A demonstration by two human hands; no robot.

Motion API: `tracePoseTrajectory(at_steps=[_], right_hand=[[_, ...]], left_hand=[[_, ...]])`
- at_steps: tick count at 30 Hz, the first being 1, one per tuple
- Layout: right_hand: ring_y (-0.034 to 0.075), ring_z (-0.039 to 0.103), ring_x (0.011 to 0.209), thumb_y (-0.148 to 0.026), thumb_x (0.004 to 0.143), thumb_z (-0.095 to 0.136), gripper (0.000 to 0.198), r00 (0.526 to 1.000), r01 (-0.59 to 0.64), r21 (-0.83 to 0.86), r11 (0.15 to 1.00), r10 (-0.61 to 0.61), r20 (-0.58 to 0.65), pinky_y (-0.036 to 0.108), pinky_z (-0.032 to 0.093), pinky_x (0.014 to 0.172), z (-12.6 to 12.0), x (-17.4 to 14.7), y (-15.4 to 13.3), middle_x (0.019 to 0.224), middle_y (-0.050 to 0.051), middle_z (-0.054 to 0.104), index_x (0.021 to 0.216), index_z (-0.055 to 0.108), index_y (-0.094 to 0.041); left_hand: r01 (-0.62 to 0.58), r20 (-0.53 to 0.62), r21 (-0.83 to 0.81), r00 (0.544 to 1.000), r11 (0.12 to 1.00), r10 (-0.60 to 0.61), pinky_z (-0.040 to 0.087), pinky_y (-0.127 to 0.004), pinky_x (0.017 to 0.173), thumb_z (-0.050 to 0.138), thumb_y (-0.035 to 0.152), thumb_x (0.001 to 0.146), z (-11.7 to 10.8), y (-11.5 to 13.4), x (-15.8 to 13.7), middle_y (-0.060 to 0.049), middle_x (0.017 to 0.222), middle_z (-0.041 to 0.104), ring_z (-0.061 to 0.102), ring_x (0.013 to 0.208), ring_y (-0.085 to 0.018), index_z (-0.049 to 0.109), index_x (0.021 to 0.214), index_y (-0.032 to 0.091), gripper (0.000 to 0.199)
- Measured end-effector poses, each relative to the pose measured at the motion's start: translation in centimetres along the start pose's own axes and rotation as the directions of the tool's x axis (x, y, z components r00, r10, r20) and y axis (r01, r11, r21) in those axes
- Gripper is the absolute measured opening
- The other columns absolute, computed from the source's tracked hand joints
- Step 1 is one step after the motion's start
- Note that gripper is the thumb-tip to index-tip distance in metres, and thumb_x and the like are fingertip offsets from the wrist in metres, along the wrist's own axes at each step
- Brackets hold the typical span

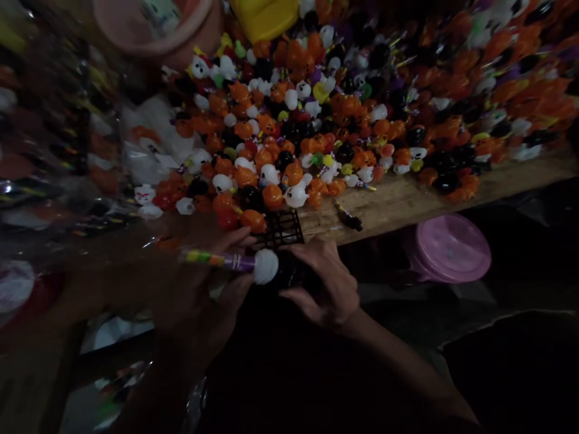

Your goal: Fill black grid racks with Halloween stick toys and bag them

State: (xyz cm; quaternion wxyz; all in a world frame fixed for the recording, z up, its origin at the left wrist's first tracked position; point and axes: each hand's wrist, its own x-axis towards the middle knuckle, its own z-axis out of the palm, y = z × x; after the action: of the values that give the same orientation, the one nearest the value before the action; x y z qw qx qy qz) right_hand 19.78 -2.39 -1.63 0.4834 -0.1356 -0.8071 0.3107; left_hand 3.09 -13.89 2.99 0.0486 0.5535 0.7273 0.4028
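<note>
Just in front of the table edge, a clear tube with a purple label and coloured pieces inside [221, 260] lies sideways between my hands. At its right end sits a white knob [266, 266], touching a dark round piece [289, 271] whose exact kind is lost in shadow. My left hand [219, 301] is closed around the tube, fingers above and thumb below. The dark piece is pinched by my right hand [330, 280], its thumb below and fingers above. Close beyond both hands are a black plastic grid [284, 226] and an orange figure head [253, 221].
Small orange, white and black plastic figures [271, 160] are heaped across the wooden table [380, 214]. Clear plastic bags [45, 144] of similar items stand left. A pink tub [158, 45] and yellow container [266, 18] are behind; a pink stool [452, 247] stands right, below the edge.
</note>
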Motion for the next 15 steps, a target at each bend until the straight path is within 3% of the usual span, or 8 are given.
tracePoseTrajectory(at_steps=[2,5,8,10,12,15], right_hand=[[0.023,0.073,0.098,-0.037,0.101,0.062,0.051,0.998,0.037,-0.014,0.999,-0.037,0.048,0.042,0.057,0.088,0.6,-0.8,0.2,0.111,0.008,0.077,0.148,0.049,-0.025],[0.023,0.073,0.1,-0.038,0.103,0.058,0.047,0.991,0.051,-0.056,0.997,-0.043,0.128,0.042,0.055,0.088,-0.1,-1.8,0.9,0.115,0.01,0.076,0.146,0.05,-0.022],[0.024,0.069,0.105,-0.048,0.101,0.059,0.051,0.979,-0.019,-0.115,0.993,0.043,0.201,0.042,0.054,0.091,-2.1,-2.0,1.2,0.118,0.012,0.073,0.145,0.054,-0.024],[0.023,0.067,0.099,-0.048,0.099,0.062,0.05,0.973,-0.1,-0.13,0.986,0.124,0.196,0.039,0.054,0.088,-3.2,-1.6,1.3,0.105,0.009,0.072,0.143,0.057,-0.024],[0.019,0.065,0.087,-0.038,0.1,0.063,0.037,0.966,-0.123,-0.119,0.985,0.146,0.214,0.035,0.052,0.082,-3.7,-1.1,1.2,0.09,0.004,0.069,0.135,0.063,-0.024],[0.015,0.064,0.081,-0.023,0.099,0.064,0.018,0.96,-0.089,-0.102,0.991,0.113,0.255,0.033,0.05,0.08,-3.4,-0.2,1.4,0.087,0.002,0.071,0.116,0.072,-0.022]], left_hand=[[0.033,0.002,-0.133,0.999,0.991,-0.033,0.062,-0.036,0.091,0.054,0.035,0.103,0.7,1.3,-1.1,-0.003,0.12,0.074,0.072,0.109,-0.021,0.065,0.124,0.028,0.024],[0.002,0.051,-0.234,0.999,0.972,0.01,0.059,-0.031,0.101,0.054,0.022,0.103,2.2,2.1,-1.6,-0.001,0.125,0.073,0.069,0.119,-0.018,0.065,0.113,0.026,0.016],[-0.093,0.005,-0.146,0.995,0.985,0.095,0.058,-0.025,0.098,0.058,0.019,0.101,4.1,1.6,-1.2,-0.002,0.115,0.076,0.072,0.11,-0.014,0.066,0.111,0.023,0.013],[-0.172,0.011,-0.078,0.985,0.982,0.173,0.059,-0.024,0.091,0.062,0.023,0.1,5.5,1.0,-0.9,-0.002,0.103,0.077,0.073,0.098,-0.014,0.068,0.108,0.021,0.01],[-0.227,0.064,-0.063,0.971,0.972,0.231,0.06,-0.025,0.083,0.06,0.027,0.102,6.9,0.4,-0.8,-0.003,0.096,0.077,0.074,0.089,-0.015,0.07,0.104,0.019,0.014],[-0.215,0.089,-0.068,0.971,0.974,0.221,0.059,-0.026,0.076,0.054,0.031,0.104,7.7,0.0,-1.0,-0.004,0.092,0.077,0.074,0.085,-0.015,0.071,0.099,0.018,0.022]])
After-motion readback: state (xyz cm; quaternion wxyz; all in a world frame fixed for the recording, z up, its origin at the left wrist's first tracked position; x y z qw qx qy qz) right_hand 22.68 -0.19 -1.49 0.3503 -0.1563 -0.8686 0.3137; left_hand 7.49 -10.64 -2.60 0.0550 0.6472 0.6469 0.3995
